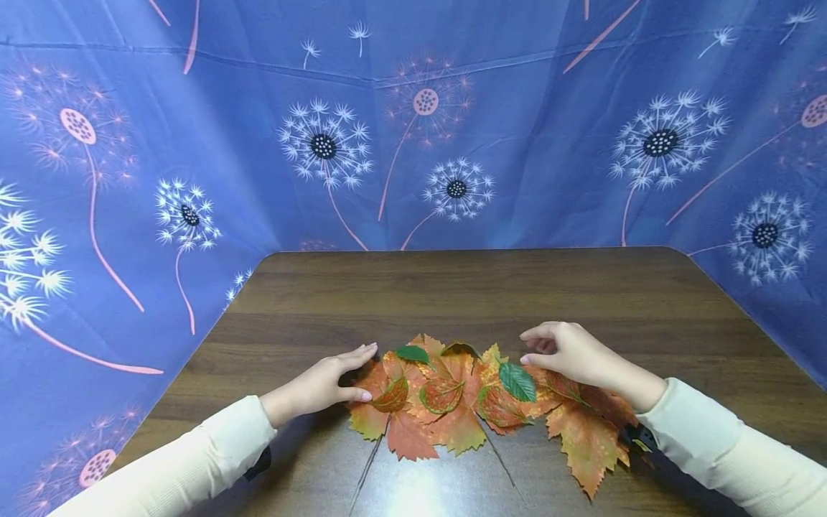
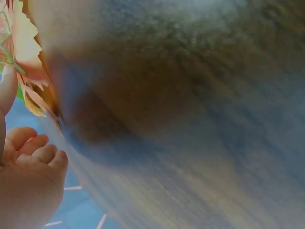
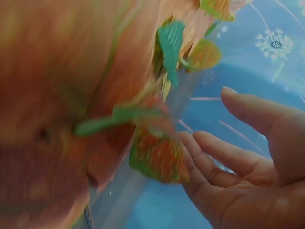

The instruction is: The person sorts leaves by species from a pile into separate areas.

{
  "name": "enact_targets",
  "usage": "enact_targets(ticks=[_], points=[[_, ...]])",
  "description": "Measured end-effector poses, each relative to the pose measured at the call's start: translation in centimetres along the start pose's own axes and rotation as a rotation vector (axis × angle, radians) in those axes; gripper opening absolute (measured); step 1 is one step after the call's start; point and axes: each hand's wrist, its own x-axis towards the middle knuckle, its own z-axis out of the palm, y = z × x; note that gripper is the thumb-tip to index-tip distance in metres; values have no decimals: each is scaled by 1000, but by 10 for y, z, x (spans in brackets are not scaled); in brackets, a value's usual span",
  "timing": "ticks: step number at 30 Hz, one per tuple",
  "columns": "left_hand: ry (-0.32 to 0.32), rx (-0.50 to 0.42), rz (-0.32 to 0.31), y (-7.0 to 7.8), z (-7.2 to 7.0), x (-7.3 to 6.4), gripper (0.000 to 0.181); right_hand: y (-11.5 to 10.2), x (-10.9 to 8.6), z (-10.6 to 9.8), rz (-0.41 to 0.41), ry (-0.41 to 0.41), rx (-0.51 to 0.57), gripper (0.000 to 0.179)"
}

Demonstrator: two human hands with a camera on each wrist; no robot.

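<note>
A row of artificial autumn leaves (image 1: 446,416), mostly orange with yellow and red patches, lies across the near middle of the table. Two small green leaves (image 1: 517,382) sit on top of it. At the row's left end my left hand (image 1: 316,388) has its fingers extended, its thumb tip overlapping the outermost leaf. My right hand (image 1: 575,353) hovers over the right end with loosely bent fingers and nothing in its grasp. In the right wrist view, a small red-green leaf (image 3: 159,160) stands up close beside my right fingers (image 3: 221,167).
Two thin dark strands (image 1: 499,456) run from the leaves toward the near edge. Beneath everything is a brown wood-grain table (image 1: 465,294) with rounded far corners. Blue cloth (image 1: 536,143) printed with dandelions hangs behind and along both sides.
</note>
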Motion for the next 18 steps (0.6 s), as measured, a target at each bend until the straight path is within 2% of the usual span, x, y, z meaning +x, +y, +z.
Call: enact_targets(ticks=[7, 13, 18], points=[[21, -13, 12, 0, -2, -3, 71, -1, 0, 7, 55, -72, 76, 39], [-37, 12, 1, 0, 2, -3, 69, -2, -2, 12, 103, -156, 111, 34], [-52, 10, -22, 1, 3, -2, 68, -4, -1, 14, 127, -167, 119, 31]])
